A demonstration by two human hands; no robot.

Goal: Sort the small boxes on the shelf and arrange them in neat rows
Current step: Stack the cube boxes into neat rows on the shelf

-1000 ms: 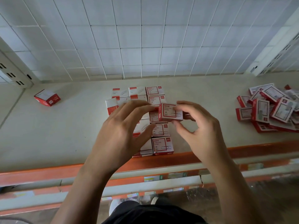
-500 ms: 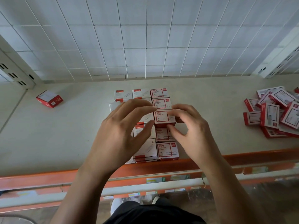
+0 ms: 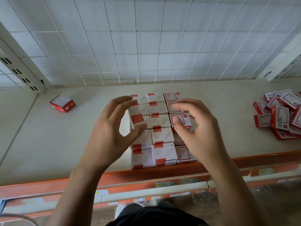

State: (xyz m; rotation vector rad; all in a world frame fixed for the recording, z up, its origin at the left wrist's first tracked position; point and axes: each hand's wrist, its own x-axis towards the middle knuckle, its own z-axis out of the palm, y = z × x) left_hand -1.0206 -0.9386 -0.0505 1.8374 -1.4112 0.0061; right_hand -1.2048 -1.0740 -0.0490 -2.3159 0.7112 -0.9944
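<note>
Small red-and-white boxes (image 3: 161,136) lie in three tight columns, several rows deep, at the middle of the beige shelf (image 3: 48,136). My left hand (image 3: 110,128) hovers open at the left column, its fingers and thumb curved around a box (image 3: 136,118) that stands tilted on its side there. My right hand (image 3: 197,128) is over the right column with its fingers spread and blurred above a red-framed box (image 3: 183,120) that lies in the row. It grips nothing. Both hands hide parts of the outer columns.
A loose heap of similar boxes (image 3: 280,116) lies at the far right. One single box (image 3: 62,103) sits apart at the back left. A white wire grid (image 3: 146,46) closes the back, and an orange lip (image 3: 48,185) runs along the shelf's front edge.
The box that both hands held a second ago now lies in the right column. My right hand has let go of it, and my left hand has shifted left and opened wider.
</note>
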